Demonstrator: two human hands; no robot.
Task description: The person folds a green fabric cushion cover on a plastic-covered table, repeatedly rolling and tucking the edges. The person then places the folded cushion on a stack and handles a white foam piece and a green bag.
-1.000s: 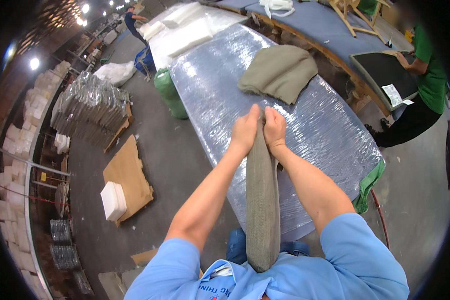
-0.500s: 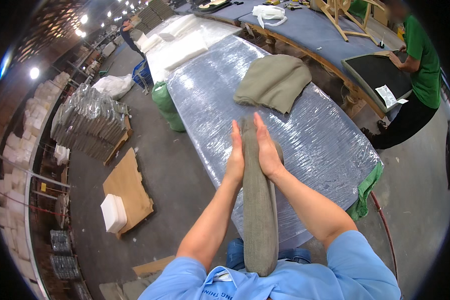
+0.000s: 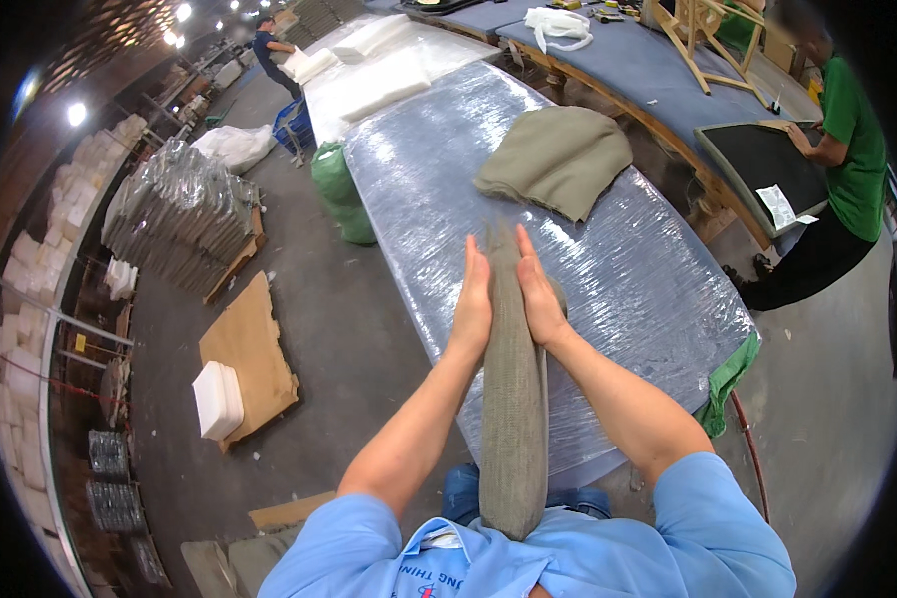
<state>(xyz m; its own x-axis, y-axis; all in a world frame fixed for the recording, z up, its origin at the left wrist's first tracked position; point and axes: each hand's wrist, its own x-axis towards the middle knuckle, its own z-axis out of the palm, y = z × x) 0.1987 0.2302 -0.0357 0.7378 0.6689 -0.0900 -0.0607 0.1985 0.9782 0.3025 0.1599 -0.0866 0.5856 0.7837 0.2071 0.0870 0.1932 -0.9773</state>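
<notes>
A long grey-green fabric-covered cushion (image 3: 513,429) stands on edge in front of me, its near end against my shirt. My left hand (image 3: 475,299) lies flat along its left side with the fingers pointing away. On the opposite side my right hand (image 3: 541,299) presses with its palm, so the cushion is squeezed between both. At its far end, loose cover edges stick up between my fingertips. Beyond it, a folded grey-green cover or stack of covers (image 3: 558,159) rests on the table (image 3: 658,319), which is wrapped in shiny clear film.
White foam pieces (image 3: 389,85) lie at the table's far end. Left of it stand a green sack (image 3: 339,194) and a plastic-wrapped stack (image 3: 184,219). Cardboard (image 3: 269,349) with a white foam block (image 3: 217,401) lies on the floor. A co-worker in green (image 3: 857,149) handles a dark panel (image 3: 767,164).
The cushion's far end shows more loose cover edge between my fingertips. My hands stay pressed on its sides, and the view has shifted slightly.
</notes>
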